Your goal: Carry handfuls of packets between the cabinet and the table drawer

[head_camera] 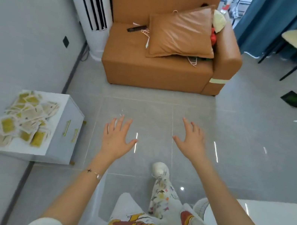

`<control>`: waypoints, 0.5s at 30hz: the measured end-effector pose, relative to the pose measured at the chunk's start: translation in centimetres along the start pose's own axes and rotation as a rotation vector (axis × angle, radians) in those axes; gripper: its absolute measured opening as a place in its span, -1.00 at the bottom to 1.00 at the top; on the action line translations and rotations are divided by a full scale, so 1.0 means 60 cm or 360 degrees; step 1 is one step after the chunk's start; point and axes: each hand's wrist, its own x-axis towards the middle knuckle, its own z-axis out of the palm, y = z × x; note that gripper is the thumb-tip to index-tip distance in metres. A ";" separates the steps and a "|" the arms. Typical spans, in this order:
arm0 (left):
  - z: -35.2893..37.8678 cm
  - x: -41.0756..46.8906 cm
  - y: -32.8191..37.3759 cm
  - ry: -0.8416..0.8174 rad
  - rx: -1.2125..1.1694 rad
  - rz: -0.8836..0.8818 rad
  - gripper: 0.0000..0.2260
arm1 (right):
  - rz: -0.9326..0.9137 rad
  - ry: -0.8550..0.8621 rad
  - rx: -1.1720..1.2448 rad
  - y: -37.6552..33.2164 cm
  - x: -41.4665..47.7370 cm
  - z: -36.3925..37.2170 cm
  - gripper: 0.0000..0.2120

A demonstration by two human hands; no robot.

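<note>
Straight down from the head camera, both arms reach forward over a grey tiled floor (pixel 239 127) that is glossy enough to carry bright streaks of reflected light. The left hand (pixel 117 138) and the right hand (pixel 192 141) hang palm-down with fingers spread and straight, holding nothing and touching nothing. A thin bracelet (pixel 94 173) circles the left wrist. Nearest the left hand, at the left against the grey wall (pixel 22 12), stands a small white cabinet (pixel 68 118) with gold handles, its top heaped with yellow and cream packets (pixel 24 119). Farther off, an orange sofa (pixel 151 69) carries a matching cushion (pixel 181 31). A tall white air conditioner (pixel 91 4) stands to its left, blue curtains (pixel 266 24) to its right. Below, patterned trousers (pixel 164 199) and a white shoe (pixel 158 169) show.
</note>
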 end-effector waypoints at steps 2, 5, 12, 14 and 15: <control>-0.007 0.039 -0.014 0.0049 -0.0006 -0.0119 -0.33 | -0.0146 -0.0051 -0.0039 -0.024 0.071 -0.001 -0.29; -0.021 0.096 -0.027 0.0140 -0.0047 -0.0334 -0.28 | -0.0355 -0.0154 -0.0126 -0.066 0.177 -0.009 -0.30; -0.048 0.209 -0.034 0.0302 -0.0183 -0.0816 -0.18 | -0.0894 -0.0310 -0.0322 -0.186 0.376 -0.038 -0.28; -0.057 0.223 -0.044 0.0348 -0.0206 -0.0916 -0.27 | -0.1016 -0.0346 -0.0349 -0.226 0.414 -0.037 -0.28; -0.062 0.227 -0.052 0.0364 -0.0213 -0.0960 -0.31 | -0.1077 -0.0363 -0.0360 -0.247 0.431 -0.033 -0.28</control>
